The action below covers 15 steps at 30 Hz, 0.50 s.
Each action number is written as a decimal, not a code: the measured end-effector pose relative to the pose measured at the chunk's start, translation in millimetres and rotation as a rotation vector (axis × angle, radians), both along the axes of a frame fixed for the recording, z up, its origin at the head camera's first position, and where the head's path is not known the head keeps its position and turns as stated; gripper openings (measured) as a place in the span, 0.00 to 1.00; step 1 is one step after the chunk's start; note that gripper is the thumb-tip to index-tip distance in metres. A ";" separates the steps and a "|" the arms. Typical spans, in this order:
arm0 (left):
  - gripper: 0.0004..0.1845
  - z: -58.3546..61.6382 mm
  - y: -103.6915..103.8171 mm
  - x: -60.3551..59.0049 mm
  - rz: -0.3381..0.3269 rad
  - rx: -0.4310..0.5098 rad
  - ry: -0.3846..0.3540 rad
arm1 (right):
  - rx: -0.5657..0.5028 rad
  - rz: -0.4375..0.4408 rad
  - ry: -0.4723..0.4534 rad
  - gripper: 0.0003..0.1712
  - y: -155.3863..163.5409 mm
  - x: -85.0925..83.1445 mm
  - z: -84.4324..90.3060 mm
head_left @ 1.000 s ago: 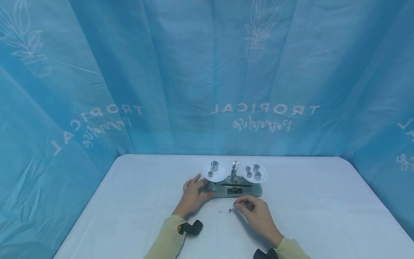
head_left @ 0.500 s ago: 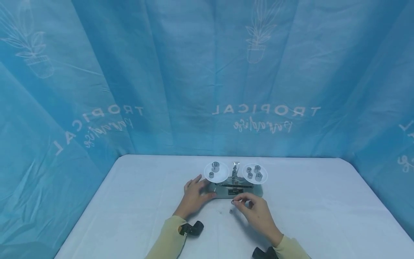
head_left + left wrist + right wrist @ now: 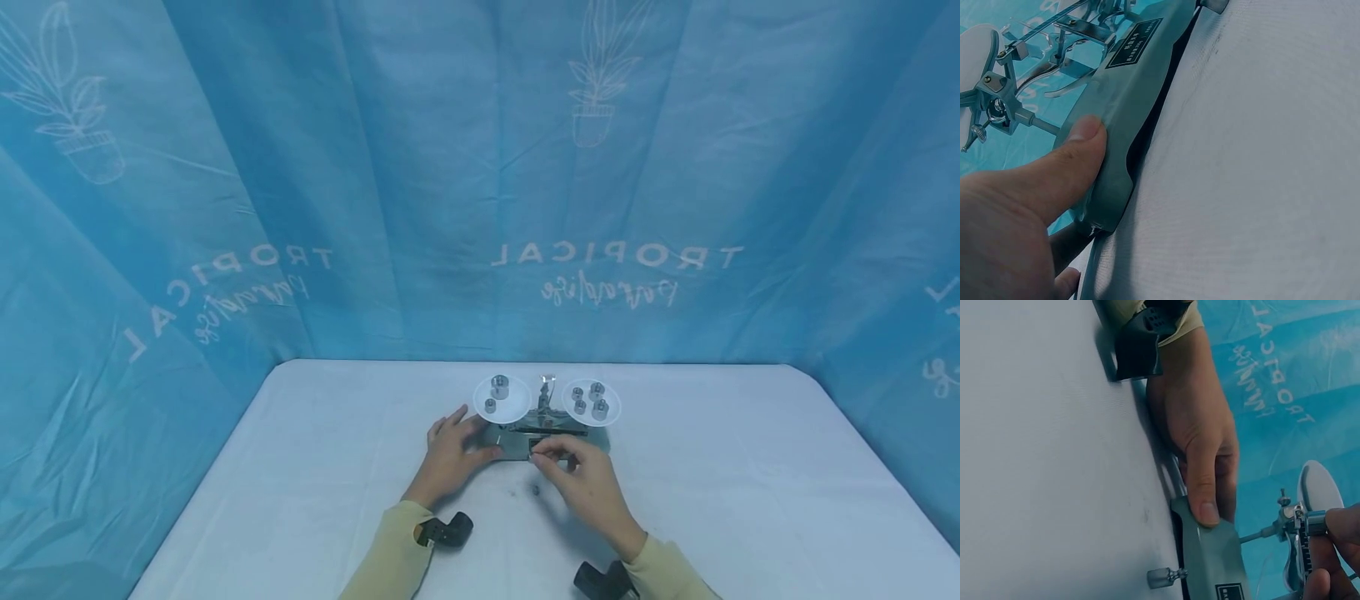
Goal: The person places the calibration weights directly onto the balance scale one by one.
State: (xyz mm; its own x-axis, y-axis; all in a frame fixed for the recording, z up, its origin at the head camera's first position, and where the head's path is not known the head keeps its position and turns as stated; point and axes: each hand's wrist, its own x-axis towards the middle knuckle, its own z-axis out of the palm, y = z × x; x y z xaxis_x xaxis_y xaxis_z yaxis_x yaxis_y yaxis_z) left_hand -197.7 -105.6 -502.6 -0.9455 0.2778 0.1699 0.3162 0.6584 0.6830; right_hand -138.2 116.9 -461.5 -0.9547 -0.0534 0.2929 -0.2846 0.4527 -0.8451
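A green balance scale (image 3: 513, 450) with two white pans stands on the table. My left hand (image 3: 447, 454) grips the left end of its base, thumb (image 3: 1088, 134) on the front face in the left wrist view. My right hand (image 3: 587, 483) is in front of the scale's middle, overlapping its nameplate in the head view. Between its thumb and fingers it pinches a small metal weight (image 3: 1315, 522), seen in the right wrist view close to the graduated beam. Another small knobbed weight (image 3: 1163, 577) stands on the table just in front of the base.
On the left pan (image 3: 517, 410) sit a larger weight (image 3: 499, 386) and a smaller one (image 3: 490, 406). The right pan (image 3: 614, 408) bears several weights. A white cloth covers the table (image 3: 750, 467), with blue printed curtains (image 3: 450, 167) around it.
My right hand has lifted the small weight from beside the other one on the table and moved it forward and slightly left, up to the scale's front. My left hand has stayed on the base.
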 end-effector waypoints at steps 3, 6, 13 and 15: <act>0.34 0.4 0.1 0.1 0.001 -0.005 0.002 | -0.008 0.000 0.008 0.03 -1.6 -0.8 1.7; 0.33 0.6 0.3 0.3 0.004 -0.011 0.004 | -0.011 0.000 0.030 0.03 -2.8 -2.2 3.7; 0.33 2.0 1.3 1.4 0.011 -0.006 0.001 | -0.023 0.012 0.074 0.04 -4.9 -5.1 8.1; 0.33 2.1 1.6 1.5 0.008 -0.006 0.003 | -0.030 0.018 0.080 0.04 -6.0 -6.0 9.5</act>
State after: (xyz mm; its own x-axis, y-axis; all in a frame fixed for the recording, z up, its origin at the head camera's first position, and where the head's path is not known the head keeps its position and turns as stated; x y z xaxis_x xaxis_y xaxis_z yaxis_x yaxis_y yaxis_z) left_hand -196.2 -104.0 -500.4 -0.9472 0.2710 0.1712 0.3129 0.6655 0.6777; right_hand -144.2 110.9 -452.0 -0.9271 -0.0600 0.3700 -0.3595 0.4218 -0.8324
